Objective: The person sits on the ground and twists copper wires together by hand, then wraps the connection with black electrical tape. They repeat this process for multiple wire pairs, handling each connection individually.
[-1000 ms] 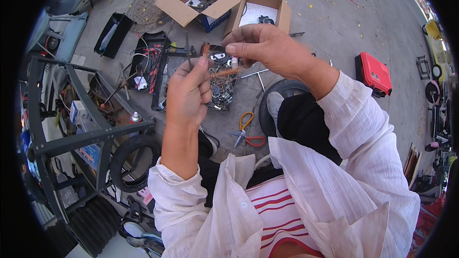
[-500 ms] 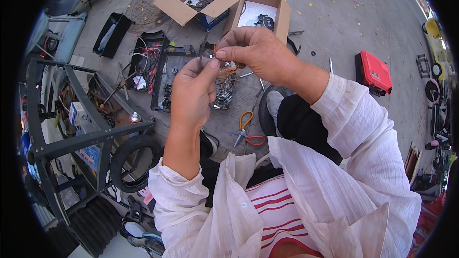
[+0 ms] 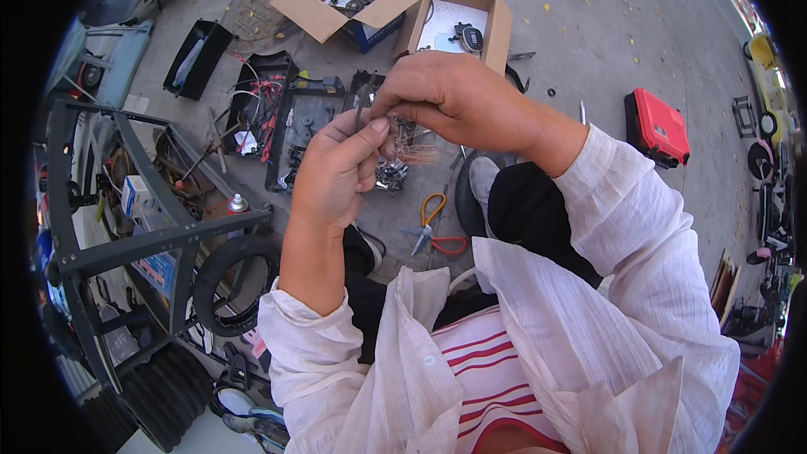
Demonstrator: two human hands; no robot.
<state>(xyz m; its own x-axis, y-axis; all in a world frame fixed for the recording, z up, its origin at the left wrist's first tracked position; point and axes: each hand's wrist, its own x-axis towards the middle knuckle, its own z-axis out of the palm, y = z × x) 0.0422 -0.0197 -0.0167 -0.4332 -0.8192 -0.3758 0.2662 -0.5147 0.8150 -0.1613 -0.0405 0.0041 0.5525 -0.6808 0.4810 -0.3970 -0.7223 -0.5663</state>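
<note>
My left hand [image 3: 332,172] is closed, thumb pressed on the fingers, around a dark cable [image 3: 361,108] that sticks up past the fingertips. Fine copper wire strands [image 3: 414,155] fan out to the right of that hand. Close against it, my right hand [image 3: 471,102] is bent over with its fingers pinched at the cable and strands; its fingertips are partly hidden. Beneath both hands lies a dark tray [image 3: 282,139] of small metal parts. Scissors [image 3: 435,234] with orange and red handles rest on the ground nearer me.
Two open cardboard boxes [image 3: 315,13] [image 3: 498,38] with parts inside stand beyond my hands. A black bin [image 3: 214,50] and a box of wires [image 3: 284,76] sit left. A dark metal frame [image 3: 160,240] and a tire [image 3: 206,298] are near my left side. A red case [image 3: 660,130] lies right.
My right hand has turned over and moved slightly right and down, fingers now curled over the cable. My left hand has shifted a little lower. The copper strands now spread out further right.
</note>
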